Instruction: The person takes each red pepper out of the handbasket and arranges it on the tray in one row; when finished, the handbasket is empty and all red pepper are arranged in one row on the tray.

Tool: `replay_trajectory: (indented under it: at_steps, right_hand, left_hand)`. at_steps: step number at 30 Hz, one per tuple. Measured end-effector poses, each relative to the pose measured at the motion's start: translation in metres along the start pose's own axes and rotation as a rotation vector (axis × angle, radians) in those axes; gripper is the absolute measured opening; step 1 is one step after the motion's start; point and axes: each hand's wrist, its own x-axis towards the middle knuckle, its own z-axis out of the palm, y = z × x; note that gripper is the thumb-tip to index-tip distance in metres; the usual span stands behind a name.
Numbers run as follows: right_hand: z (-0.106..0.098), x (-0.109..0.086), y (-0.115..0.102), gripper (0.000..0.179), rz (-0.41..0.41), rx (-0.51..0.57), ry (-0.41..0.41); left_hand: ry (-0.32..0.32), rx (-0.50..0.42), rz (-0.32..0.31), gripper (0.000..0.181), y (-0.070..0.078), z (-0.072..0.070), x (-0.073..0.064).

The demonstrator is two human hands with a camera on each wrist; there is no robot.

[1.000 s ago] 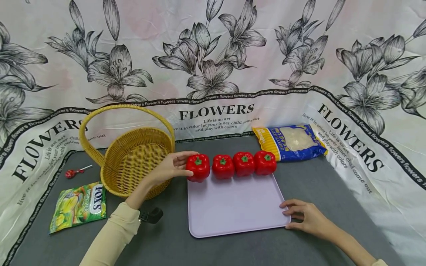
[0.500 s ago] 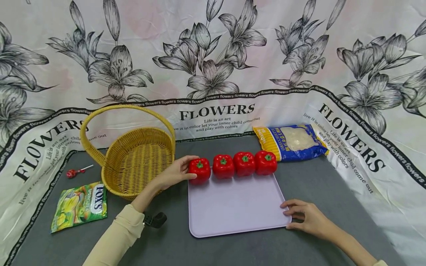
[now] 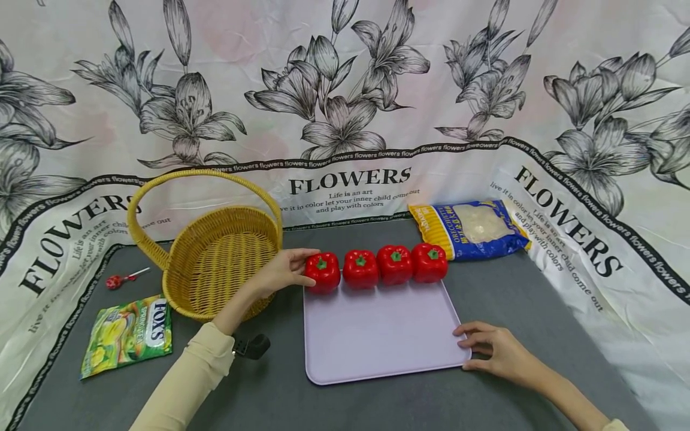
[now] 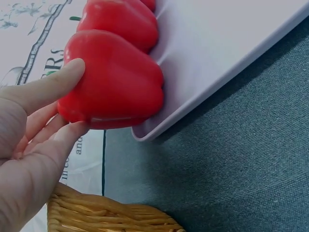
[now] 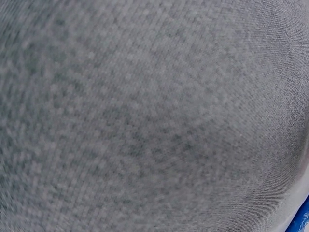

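My left hand grips a red bell pepper from its left side, fingers behind it and thumb in front. The left wrist view shows this bell pepper at the corner of the pale lilac tray, close beside its neighbour. To its right, several more red bell peppers with green stems line the tray's back edge. My right hand holds the tray by its front right corner, fingers over the rim and thumb at the front. Only grey cloth fills most of the right wrist view.
A yellow wicker basket with a tall handle stands left of the tray. Further left lie a red lollipop and a green candy bag. A blue and yellow pasta bag lies behind right. Flower-printed cloth hangs behind.
My left hand has shifted slightly toward me with the bell pepper, then a little back again, ending slightly closer to the row. My right hand stays on the tray corner.
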Motion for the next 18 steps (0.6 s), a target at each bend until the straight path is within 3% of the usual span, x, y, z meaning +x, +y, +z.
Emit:
replay_trajectory:
  at_steps: [18]
  right_hand:
    - [-0.003,-0.002,-0.002,0.028,0.001,-0.017,0.007]
  left_hand:
    - [0.081,0.056,-0.028,0.067,0.001,0.011,0.004]
